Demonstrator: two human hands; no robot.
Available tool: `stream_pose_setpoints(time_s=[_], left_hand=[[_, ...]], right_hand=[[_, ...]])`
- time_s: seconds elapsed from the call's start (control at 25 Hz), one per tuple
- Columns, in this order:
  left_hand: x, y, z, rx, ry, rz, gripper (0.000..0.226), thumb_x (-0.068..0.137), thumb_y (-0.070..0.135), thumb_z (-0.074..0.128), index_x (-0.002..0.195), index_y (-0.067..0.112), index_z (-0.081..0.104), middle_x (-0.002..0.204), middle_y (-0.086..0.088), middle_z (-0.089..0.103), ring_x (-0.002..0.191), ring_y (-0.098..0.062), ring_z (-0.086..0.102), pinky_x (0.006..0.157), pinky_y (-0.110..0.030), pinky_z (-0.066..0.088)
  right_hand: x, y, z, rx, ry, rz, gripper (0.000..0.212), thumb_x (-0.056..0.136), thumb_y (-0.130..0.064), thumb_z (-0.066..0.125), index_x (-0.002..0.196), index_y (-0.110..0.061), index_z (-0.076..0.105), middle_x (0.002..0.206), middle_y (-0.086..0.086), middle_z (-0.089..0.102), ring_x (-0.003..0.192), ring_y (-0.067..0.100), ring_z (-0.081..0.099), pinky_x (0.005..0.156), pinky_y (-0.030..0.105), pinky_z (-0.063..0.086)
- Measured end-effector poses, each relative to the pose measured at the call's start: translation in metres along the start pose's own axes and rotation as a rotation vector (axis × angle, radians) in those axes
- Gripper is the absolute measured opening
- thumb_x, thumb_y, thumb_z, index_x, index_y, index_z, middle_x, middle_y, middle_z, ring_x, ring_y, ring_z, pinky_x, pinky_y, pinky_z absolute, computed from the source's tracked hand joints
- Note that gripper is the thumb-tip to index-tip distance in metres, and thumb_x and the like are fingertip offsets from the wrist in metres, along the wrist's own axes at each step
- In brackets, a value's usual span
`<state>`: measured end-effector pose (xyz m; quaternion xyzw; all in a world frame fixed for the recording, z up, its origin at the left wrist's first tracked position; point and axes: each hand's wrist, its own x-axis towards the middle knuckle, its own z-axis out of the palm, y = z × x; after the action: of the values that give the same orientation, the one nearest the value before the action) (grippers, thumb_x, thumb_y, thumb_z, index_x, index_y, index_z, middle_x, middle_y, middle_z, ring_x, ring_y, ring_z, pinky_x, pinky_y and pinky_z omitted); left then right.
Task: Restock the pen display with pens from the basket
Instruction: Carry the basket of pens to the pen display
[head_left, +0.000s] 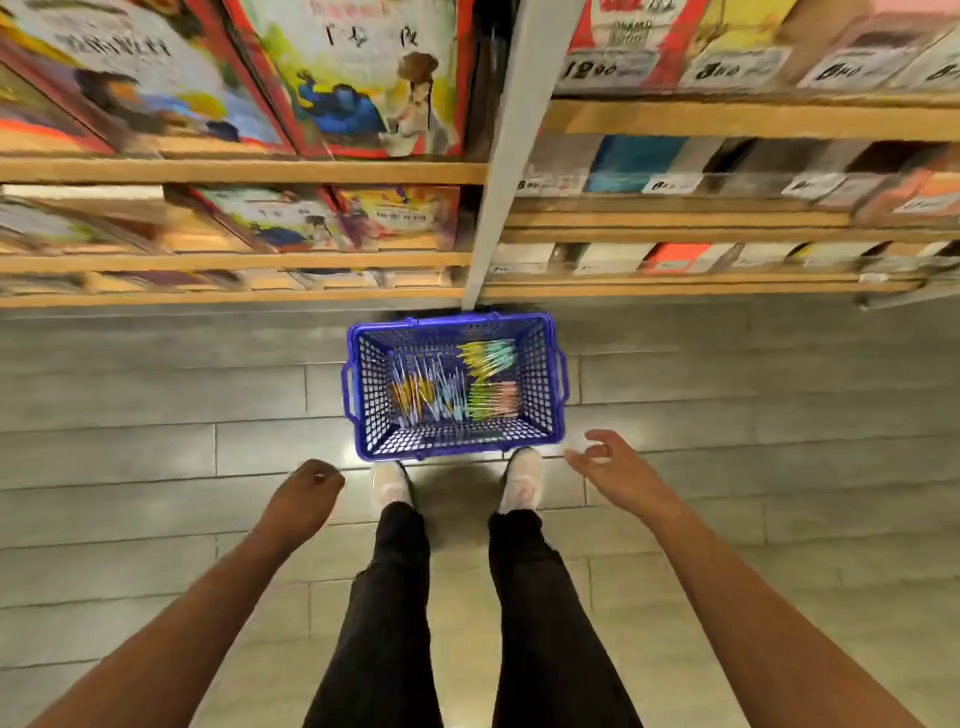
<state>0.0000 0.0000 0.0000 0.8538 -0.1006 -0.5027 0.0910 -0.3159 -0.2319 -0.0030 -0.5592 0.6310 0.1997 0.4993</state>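
Left hand (311, 480) hangs loosely curled w/ nothing in it, over the grey tiled floor (130, 415) left of the feet. Blue perforated plastic basket (540, 389) sits on floor at foot of wooden shelves (244, 171), just ahead of white shoes (392, 483), w/ bundles of multicoloured pens (452, 387) inside. Right hand (605, 457) is open, fingers spread, empty, near basket's near-right corner.

basket (551, 387) sits on the floor (156, 395) just in front of the person's shoes (521, 479), w/ pens (452, 387) lying inside in bunches. shelves (244, 171) rise right behind it, books (358, 78) on the left bays, boxes (639, 163) on the right. left hand (311, 491) hangs left of the shoes, right hand (605, 460) right of them, both apart from the basket.
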Motion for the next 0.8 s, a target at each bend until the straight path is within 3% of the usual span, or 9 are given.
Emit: stream_pose_setpoints(time_s=[0.08, 0.16, 0.28, 0.4, 0.52, 0.6, 0.72, 0.8], left_hand=[[0.076, 0.002, 0.026, -0.004, -0.012, 0.005, 0.019, 0.099, 0.018, 0.057, 0.113, 0.007, 0.065, 0.113, -0.017, 0.071, 0.101, -0.036, 0.067, 0.092, -0.043, 0.053], [0.151, 0.0, 0.048, 0.013, 0.016, 0.023, 0.022, 0.096, 0.015, 0.059, 0.116, 0.006, 0.065, 0.119, -0.018, 0.07, 0.107, -0.038, 0.066, 0.092, -0.042, 0.052], [0.242, -0.021, 0.08, -0.044, 0.143, -0.03, 0.043, 0.09, 0.018, 0.067, 0.131, 0.009, 0.056, 0.128, -0.018, 0.065, 0.113, -0.039, 0.063, 0.094, -0.043, 0.051], [0.315, -0.049, 0.106, -0.088, 0.289, -0.115, 0.066, 0.085, 0.024, 0.074, 0.141, 0.012, 0.043, 0.138, -0.022, 0.054, 0.121, -0.041, 0.056, 0.102, -0.049, 0.047], [0.359, -0.071, 0.125, -0.215, 0.307, -0.146, 0.071, 0.083, 0.028, 0.077, 0.142, 0.014, 0.039, 0.127, -0.018, 0.062, 0.111, -0.038, 0.062, 0.096, -0.047, 0.051], [0.378, -0.081, 0.134, -0.268, 0.328, -0.116, 0.058, 0.082, 0.03, 0.08, 0.129, 0.017, 0.049, 0.111, -0.009, 0.067, 0.097, -0.032, 0.066, 0.087, -0.044, 0.054], [0.397, -0.088, 0.144, -0.344, 0.346, -0.089, 0.039, 0.08, 0.03, 0.083, 0.105, 0.015, 0.056, 0.087, 0.001, 0.062, 0.08, -0.026, 0.064, 0.069, -0.035, 0.052], [0.4, -0.084, 0.146, -0.4, 0.348, -0.091, 0.035, 0.081, 0.028, 0.082, 0.102, 0.012, 0.057, 0.082, 0.001, 0.061, 0.076, -0.026, 0.062, 0.066, -0.031, 0.049]], right_hand=[[0.073, 0.004, 0.022, 0.071, 0.025, -0.036, 0.061, 0.085, -0.048, 0.075, 0.134, -0.022, 0.051, 0.122, -0.001, 0.062, 0.099, 0.015, 0.064, 0.069, 0.02, 0.047], [0.143, 0.01, 0.042, 0.074, 0.045, -0.041, 0.063, 0.085, -0.039, 0.078, 0.137, -0.017, 0.049, 0.122, -0.001, 0.06, 0.101, 0.018, 0.063, 0.074, 0.024, 0.049], [0.237, 0.035, 0.073, -0.004, 0.136, -0.044, 0.077, 0.08, -0.028, 0.084, 0.143, -0.011, 0.042, 0.13, 0.006, 0.052, 0.118, 0.029, 0.058, 0.093, 0.033, 0.047], [0.312, 0.058, 0.094, -0.108, 0.274, 0.022, 0.097, 0.076, -0.033, 0.085, 0.151, -0.01, 0.029, 0.148, 0.015, 0.04, 0.135, 0.032, 0.044, 0.113, 0.041, 0.038], [0.357, 0.074, 0.112, 0.032, 0.428, 0.081, 0.083, 0.075, -0.033, 0.085, 0.14, -0.011, 0.039, 0.136, 0.012, 0.054, 0.119, 0.03, 0.058, 0.1, 0.038, 0.048], [0.376, 0.082, 0.116, 0.089, 0.52, 0.113, 0.066, 0.075, -0.032, 0.084, 0.128, -0.011, 0.05, 0.123, 0.01, 0.064, 0.102, 0.028, 0.064, 0.084, 0.033, 0.05], [0.394, 0.09, 0.116, 0.198, 0.484, 0.131, 0.042, 0.077, -0.027, 0.082, 0.111, -0.013, 0.061, 0.107, 0.009, 0.071, 0.086, 0.026, 0.066, 0.077, 0.033, 0.053], [0.393, 0.092, 0.113, 0.25, 0.493, 0.097, 0.032, 0.077, -0.024, 0.082, 0.1, -0.018, 0.06, 0.092, 0.002, 0.071, 0.082, 0.026, 0.068, 0.073, 0.034, 0.055]])
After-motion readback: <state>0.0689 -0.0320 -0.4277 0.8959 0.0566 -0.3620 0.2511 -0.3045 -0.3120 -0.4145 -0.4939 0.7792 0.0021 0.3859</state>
